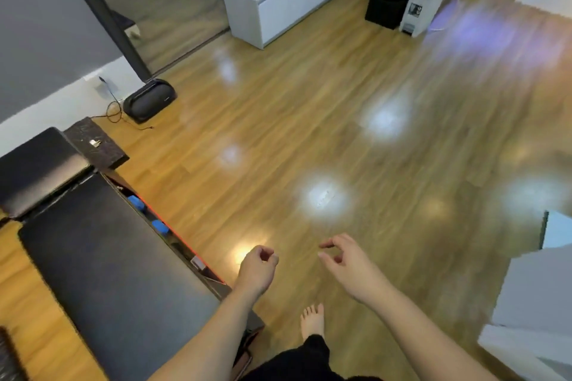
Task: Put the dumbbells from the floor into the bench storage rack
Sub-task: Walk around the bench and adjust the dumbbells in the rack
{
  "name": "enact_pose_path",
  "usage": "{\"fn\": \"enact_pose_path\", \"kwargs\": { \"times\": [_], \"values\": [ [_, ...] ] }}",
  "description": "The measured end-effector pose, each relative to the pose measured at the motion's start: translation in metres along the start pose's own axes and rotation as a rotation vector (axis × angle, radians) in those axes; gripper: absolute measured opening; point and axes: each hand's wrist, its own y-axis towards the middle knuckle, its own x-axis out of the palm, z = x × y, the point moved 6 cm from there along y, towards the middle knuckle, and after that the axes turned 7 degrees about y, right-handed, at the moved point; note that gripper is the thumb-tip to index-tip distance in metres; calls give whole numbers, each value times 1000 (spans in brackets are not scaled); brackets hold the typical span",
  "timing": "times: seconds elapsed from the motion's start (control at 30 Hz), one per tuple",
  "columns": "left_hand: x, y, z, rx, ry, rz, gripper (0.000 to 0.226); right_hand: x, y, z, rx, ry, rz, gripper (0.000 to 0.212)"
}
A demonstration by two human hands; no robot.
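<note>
The wooden floor (309, 120) is stretching ahead, the black padded bench (102, 272) lying at left with two blue dumbbells (161, 227) sitting in its side rack (185, 252). Both grips are holding nothing: left hand (257, 269) loosely curled, right hand (346, 260) relaxed, fingers slightly bent.

Two blue dumbbell ends show in the bench's side storage: one blue rounded dumbbell head (136, 202) toward the backrest end and another blue dumbbell head (160, 226) nearer the seat end. Both lie in the narrow red-edged storage rack (173, 233) under the long edge of the black padded bench (105, 272). Their handles are hidden.
</note>
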Motion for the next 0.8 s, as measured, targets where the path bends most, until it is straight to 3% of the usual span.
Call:
{"fn": "enact_pose_path", "kwargs": {
  "times": [0.13,0.43,0.63,0.8],
  "values": [
    [-27,38,39,-56,-121,152,7,-8,83,-40,-82,1,-104,21],
    [-77,99,61,-347,-513,507,14,29,248,-116,-414,-161,-592,21],
    [-99,97,93,-476,-701,742,10,23,314,-163,-596,-290,-853,25],
    [-97,94,96,-590,-811,897,9,50,354,-199,-704,-361,-973,25]
  ]
}}
